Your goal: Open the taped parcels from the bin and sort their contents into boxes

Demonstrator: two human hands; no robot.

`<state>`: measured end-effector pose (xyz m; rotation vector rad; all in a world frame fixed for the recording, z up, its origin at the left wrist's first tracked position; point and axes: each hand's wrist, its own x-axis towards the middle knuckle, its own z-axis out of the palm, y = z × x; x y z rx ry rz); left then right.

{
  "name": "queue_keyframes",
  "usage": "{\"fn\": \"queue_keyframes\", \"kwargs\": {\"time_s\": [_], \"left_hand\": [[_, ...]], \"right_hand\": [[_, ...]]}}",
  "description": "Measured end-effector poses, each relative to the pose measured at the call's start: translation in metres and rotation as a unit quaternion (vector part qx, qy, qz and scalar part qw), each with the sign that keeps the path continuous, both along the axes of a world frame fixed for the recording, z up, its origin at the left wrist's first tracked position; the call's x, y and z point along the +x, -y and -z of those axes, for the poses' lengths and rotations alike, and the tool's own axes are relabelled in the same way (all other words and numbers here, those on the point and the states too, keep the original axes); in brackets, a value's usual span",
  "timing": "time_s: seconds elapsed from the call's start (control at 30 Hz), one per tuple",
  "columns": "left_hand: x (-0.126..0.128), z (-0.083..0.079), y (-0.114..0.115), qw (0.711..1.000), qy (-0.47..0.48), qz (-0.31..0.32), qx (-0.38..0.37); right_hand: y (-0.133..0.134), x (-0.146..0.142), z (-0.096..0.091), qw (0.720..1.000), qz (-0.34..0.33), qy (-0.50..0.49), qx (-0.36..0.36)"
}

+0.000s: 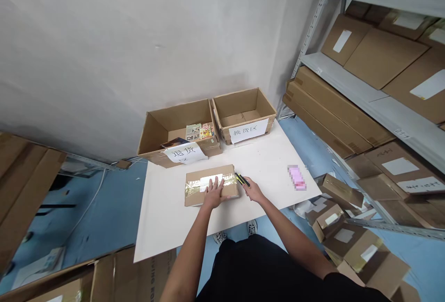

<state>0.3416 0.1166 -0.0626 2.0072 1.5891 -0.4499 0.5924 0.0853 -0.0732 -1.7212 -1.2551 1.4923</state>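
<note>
A taped cardboard box [194, 194] with a white label lies flat on the white table [163, 218]. My left hand [214, 193] rests on its top with the fingers spread, over the label and the shiny tape. In my right hand [254, 191] is a black and yellow utility knife [242, 180], gripped by its handle. The front of the knife is at the box's right end; whether it touches the cardboard I cannot tell.
Behind the box stand two open cartons with handwritten signs: the left carton [153, 157] holds printed items, beside the right carton [269, 128]. A blurred pink item [296, 177] lies at the table's right. Shelving [351, 76] and piled boxes [358, 246] flank the right side.
</note>
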Motion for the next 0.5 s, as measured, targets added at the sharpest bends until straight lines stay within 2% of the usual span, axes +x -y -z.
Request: {"fn": "queue_keyframes", "kwargs": {"time_s": [0.27, 0.37, 0.5], "left_hand": [[-0.001, 0.01, 0.005, 1.0, -0.009, 0.009, 0.018], [-0.001, 0.012, 0.008, 0.999, -0.016, 0.012, 0.026], [0.002, 0.005, 0.008, 1.0, -0.013, 0.009, 0.018]], "right_hand": [[0.013, -0.002, -0.007, 0.986, -0.062, 0.147, 0.045], [0.025, -0.003, -0.008, 0.986, -0.069, 0.147, 0.032], [0.041, 0.003, -0.004, 0.991, -0.058, 0.113, 0.041]]}}
